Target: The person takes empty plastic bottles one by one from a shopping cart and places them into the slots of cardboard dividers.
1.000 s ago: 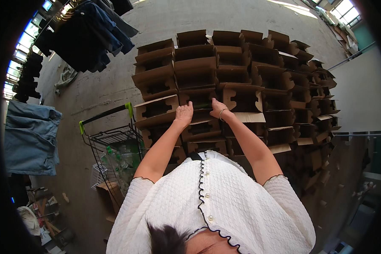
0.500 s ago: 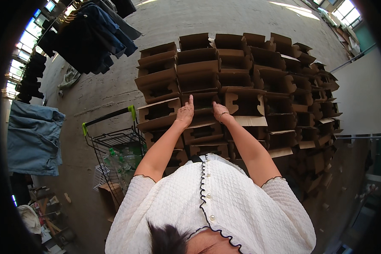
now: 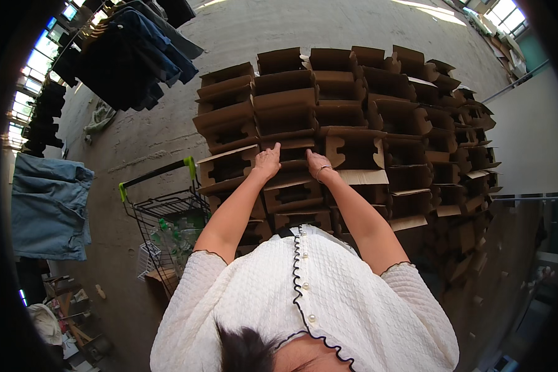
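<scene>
Both hands are at an open brown cardboard box (image 3: pixel 293 166) in the near-middle part of a large block of similar boxes. My left hand (image 3: pixel 268 162) is at its left end, index finger stretched forward and the other fingers curled at the edge. At the right end, my right hand (image 3: pixel 317 163) is closed on the cardboard, its fingertips partly hidden. A bracelet circles the right wrist. Just right of that hand stands another open box (image 3: pixel 355 150) with cut-out notches and a pale flap. To the left of my left hand is one more open box (image 3: pixel 229 166).
A black wire cart (image 3: pixel 158 208) with green handle ends and plastic bottles inside stands left of the boxes. Dark clothes (image 3: pixel 127 59) hang at the upper left, and blue denim shorts (image 3: pixel 49 208) hang at the far left. A pale panel (image 3: pixel 533 130) stands at the right.
Both hands have shifted slightly left and stay at the same box. Its far flap now leans more over the opening, which shows less. The whole view has drifted slightly.
</scene>
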A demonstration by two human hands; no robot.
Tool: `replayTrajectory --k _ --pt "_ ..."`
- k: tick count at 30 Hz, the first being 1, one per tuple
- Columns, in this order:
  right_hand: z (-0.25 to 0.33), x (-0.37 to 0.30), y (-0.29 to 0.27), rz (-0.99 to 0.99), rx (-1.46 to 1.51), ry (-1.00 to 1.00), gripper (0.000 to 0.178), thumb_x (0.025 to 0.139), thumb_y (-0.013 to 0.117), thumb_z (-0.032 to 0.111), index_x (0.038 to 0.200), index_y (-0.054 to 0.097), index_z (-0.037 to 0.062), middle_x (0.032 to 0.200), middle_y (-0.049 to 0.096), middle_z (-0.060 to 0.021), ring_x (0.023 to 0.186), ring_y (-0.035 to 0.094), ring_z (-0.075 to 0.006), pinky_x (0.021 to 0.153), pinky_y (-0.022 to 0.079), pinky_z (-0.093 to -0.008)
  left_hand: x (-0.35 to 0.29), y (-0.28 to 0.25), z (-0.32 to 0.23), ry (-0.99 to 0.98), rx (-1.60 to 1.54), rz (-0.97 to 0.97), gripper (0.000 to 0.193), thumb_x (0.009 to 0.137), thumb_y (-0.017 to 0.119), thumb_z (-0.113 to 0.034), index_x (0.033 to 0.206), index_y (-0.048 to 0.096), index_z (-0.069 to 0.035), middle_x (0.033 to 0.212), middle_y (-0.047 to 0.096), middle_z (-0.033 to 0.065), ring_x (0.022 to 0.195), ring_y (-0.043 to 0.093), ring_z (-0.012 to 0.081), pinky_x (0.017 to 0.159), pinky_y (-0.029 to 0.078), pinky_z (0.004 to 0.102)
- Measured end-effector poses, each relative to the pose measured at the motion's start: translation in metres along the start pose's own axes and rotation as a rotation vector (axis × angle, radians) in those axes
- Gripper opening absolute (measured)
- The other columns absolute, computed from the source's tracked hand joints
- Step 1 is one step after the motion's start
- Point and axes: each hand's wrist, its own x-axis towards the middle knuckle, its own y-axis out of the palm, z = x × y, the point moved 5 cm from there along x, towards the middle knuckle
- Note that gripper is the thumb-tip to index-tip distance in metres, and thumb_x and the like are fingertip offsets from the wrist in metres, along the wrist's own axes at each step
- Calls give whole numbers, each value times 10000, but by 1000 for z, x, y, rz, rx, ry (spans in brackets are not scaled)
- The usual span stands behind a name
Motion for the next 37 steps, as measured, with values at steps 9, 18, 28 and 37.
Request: replayTrajectory --k 9,18,28,37 --pt "14 -31 -40 -467 211 -96 454 829 661 -7 1240 499 99 1115 557 -166 1013 596 -372 831 521 -440 10 39 -1 2 134 -10 260 856 631 -125 1091 644 -16 1057 691 216 1038 661 370 840 559 434" --pt "40 -5 -14 -161 -226 -304 405 855 518 16 1233 595 140 1236 567 -133 1111 568 -338 941 494 -413 14 50 -15 -222 314 -409 254 862 549 -161 1087 644 -89 1158 571 159 1162 489 317 885 476 399" --pt "43 -7 16 12 -283 -317 576 901 463 59 1462 434 191 1516 379 -200 1297 479 -391 1047 437 -445 -155 -26 -23 210 -220 -828 323 885 588 -101 1202 625 -49 1417 471 183 1375 388 356 1146 327 470" --pt "48 11 41 160 -589 -223 664 945 449 30 1557 260 206 1594 269 -164 1358 437 -358 1074 432 -419 -422 75 132 -959 -418 -1101 338 793 617 68 1092 638 -89 1319 517 133 1314 431 376 1042 446 460"
